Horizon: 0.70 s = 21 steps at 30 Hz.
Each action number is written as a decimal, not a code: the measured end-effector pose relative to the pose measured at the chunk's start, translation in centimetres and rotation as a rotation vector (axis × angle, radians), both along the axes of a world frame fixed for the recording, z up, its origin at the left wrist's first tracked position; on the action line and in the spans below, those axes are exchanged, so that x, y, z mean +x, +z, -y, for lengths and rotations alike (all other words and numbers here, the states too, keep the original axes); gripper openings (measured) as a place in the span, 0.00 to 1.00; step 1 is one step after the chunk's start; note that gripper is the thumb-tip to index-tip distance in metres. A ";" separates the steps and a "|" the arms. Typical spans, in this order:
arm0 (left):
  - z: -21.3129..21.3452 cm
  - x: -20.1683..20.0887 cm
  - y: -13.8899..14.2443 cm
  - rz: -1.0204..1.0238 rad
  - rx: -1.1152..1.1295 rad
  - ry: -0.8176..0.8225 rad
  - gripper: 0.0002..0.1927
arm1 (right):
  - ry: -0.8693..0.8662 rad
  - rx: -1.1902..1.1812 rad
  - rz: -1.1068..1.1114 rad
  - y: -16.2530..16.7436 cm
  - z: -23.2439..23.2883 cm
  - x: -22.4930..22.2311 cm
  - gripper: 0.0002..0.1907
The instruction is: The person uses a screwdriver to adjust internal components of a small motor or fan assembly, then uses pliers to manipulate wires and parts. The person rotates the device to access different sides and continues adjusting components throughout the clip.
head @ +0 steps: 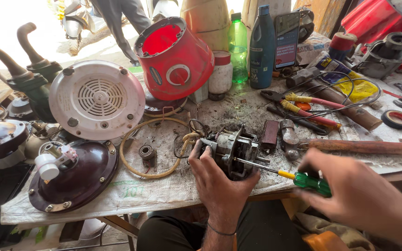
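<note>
Left hand (pixel 217 179) is clenched around a small electric motor (pixel 231 151), pressing it down near the front edge of the tabletop (pixel 164 186). That motor is a squat grey metal block, grimy and dark with grease, with yellowish wires (pixel 188 138) curling out of its left side and a thin shaft end poking out on the right. Its open face shows blackened inner parts. A screwdriver (pixel 280 173) with a slim steel shank, yellow collar and green see-through handle runs into the motor from the right. Right hand (pixel 354 193) grasps that green handle, fingers wrapped over it, just beside the tabletop's front edge.
</note>
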<state>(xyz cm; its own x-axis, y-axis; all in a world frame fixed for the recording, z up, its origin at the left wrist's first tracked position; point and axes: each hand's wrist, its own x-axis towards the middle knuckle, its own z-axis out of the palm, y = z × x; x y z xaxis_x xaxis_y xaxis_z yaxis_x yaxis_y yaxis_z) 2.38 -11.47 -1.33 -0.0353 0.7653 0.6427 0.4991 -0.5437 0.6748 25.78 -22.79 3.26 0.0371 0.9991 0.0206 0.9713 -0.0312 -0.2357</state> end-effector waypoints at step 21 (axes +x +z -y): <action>-0.2 0.0 -0.4 -0.031 0.017 -0.001 0.55 | 0.427 0.586 0.575 1.1 1.0 -1.3 0.28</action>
